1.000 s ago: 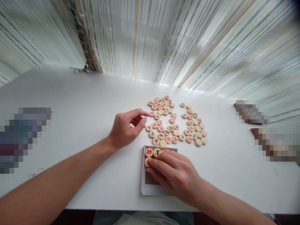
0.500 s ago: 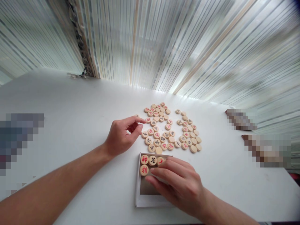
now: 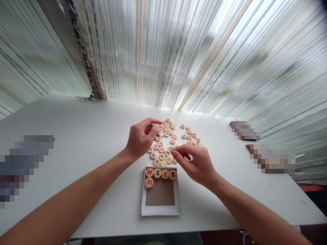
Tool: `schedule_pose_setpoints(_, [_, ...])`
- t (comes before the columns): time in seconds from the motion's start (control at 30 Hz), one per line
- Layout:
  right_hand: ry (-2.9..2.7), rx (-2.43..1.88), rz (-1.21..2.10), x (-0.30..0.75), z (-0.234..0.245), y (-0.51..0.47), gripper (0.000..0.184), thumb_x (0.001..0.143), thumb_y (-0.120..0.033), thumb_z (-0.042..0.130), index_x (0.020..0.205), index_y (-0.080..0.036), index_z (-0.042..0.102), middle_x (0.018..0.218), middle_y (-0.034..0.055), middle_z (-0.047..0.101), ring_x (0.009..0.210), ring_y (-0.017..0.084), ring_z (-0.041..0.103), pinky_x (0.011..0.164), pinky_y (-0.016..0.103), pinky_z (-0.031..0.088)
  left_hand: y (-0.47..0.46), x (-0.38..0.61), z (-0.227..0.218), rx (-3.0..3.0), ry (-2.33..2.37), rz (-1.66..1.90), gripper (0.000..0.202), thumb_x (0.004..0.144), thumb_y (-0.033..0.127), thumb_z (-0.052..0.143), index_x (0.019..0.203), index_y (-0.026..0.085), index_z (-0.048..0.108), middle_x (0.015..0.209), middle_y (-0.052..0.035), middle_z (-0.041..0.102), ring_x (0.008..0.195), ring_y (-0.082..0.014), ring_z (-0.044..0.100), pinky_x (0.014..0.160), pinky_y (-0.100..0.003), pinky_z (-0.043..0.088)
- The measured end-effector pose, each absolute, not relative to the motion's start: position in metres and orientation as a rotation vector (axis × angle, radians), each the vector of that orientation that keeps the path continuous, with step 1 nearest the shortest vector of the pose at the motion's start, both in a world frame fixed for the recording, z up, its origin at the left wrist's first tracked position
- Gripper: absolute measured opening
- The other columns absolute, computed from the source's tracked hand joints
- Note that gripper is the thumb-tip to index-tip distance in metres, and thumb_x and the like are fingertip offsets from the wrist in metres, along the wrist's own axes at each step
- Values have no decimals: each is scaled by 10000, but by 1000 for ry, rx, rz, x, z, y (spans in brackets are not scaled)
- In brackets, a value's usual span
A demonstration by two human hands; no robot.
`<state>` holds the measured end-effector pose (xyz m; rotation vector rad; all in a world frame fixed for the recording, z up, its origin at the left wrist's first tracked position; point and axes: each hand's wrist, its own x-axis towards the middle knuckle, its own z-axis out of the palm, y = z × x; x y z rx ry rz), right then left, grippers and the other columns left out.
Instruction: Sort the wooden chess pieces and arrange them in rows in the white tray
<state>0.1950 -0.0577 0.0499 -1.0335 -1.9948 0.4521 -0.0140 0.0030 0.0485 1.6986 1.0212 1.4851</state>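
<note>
Round wooden xiangqi pieces (image 3: 161, 157) with red or black characters, some blank side up, lie loosely spread on the white table. Nearer me stands a shallow white box (image 3: 143, 200) with a brown bottom. Inside it, a row of pieces runs along the far wall, and a red-marked piece (image 3: 149, 182) sits below its left end. My left hand (image 3: 143, 137) hovers at the left of the spread, half curled, index finger stretched and thumb close by. Above the middle pieces, my right hand (image 3: 195, 163) has thumb and index fingertips together; anything between them is hidden.
A striped string curtain (image 3: 153, 61) hangs behind the white table (image 3: 102, 211). Two blurred-out flat items (image 3: 270, 158) lie at the right. Another blurred-out item (image 3: 28, 160) is at the left. The table's front edge runs below the box.
My right hand has left the box and moved forward over the loose pieces, uncovering a black-marked piece at the row's right end. My left hand stays by the spread. The view has shifted.
</note>
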Motion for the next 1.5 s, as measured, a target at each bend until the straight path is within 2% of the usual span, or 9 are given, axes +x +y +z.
schedule_pose_setpoints(0.07, [-1893, -1148, 460, 208, 48, -33, 200, 972, -320, 702, 846, -182, 775, 657, 14, 722, 529, 124, 589, 515, 250, 454, 15, -2, 51, 1661, 1031, 1537, 232, 973, 264, 587, 994, 136, 780, 636, -19, 711, 547, -129, 663, 528, -228, 546])
schedule_pose_setpoints(0.13, [-1762, -1218, 426, 219, 41, -9, 230, 984, -367, 669, 973, -164, 778, 720, 41, 761, 576, 154, 662, 530, 259, 502, 32, 10, 50, 1599, 1074, 1605, 252, 978, 273, 556, 974, 141, 771, 624, -11, 704, 516, -122, 643, 509, -227, 530])
schedule_pose_setpoints(0.27, [-1689, -1259, 314, 234, 20, 16, 263, 1002, -334, 601, 1120, -140, 734, 803, 68, 781, 632, 175, 692, 575, 285, 536, 71, 23, 45, 1531, 1177, 1641, 286, 980, 285, 513, 941, 152, 763, 601, -3, 696, 478, -117, 622, 486, -224, 495])
schedule_pose_setpoints(0.53, [-1921, -1137, 156, 233, 0, 6, 162, 960, -225, 611, 1069, -195, 728, 816, 46, 755, 654, 170, 662, 634, 302, 520, 71, -23, 33, 1907, 1429, 1489, 259, 958, 284, 558, 904, 172, 785, 550, 20, 635, 540, -137, 619, 559, -242, 449])
schedule_pose_setpoints(0.7, [-2069, -1030, 109, 225, -5, 11, 149, 991, -213, 580, 1049, -194, 717, 845, 63, 738, 707, 185, 676, 667, 313, 520, 31, -37, 19, 2166, 1403, 1194, 305, 935, 297, 611, 664, 165, 657, 497, 35, 555, 454, -99, 456, 496, -243, 349])
schedule_pose_setpoints(1.0, [-2035, -1032, 124, 225, 4, 12, 189, 1028, -202, 580, 915, -179, 731, 769, 46, 719, 641, 158, 627, 597, 286, 466, 29, -27, 11, 2291, 1215, 1266, 304, 915, 208, 651, 622, 165, 580, 486, 71, 439, 450, -67, 356, 475, -216, 309])
schedule_pose_setpoints(1.23, [-1836, -1022, 379, 226, 6, 11, 352, 1092, -334, 491, 928, -189, 767, 828, 62, 770, 707, 182, 681, 675, 325, 518, 28, -30, 10, 2317, 1179, 1258, 312, 916, 211, 643, 617, 175, 559, 490, 72, 431, 446, -69, 344, 471, -223, 308])
schedule_pose_setpoints(1.33, [-1595, -1013, 600, 229, 15, 12, 404, 1084, -433, 495, 929, -196, 783, 793, 56, 756, 667, 179, 671, 615, 321, 514, 28, -30, 11, 2297, 1225, 1229, 317, 913, 244, 635, 611, 185, 563, 485, 67, 426, 448, -81, 340, 474, -239, 310])
schedule_pose_setpoints(1.5, [-1377, -1064, 706, 241, 31, 20, 531, 986, -588, 587, 659, -201, 745, 542, 35, 637, 470, 154, 561, 451, 293, 421, 30, -30, 12, 2294, 1256, 1195, 336, 911, 313, 625, 601, 199, 563, 467, 61, 412, 444, -95, 328, 476, -258, 310])
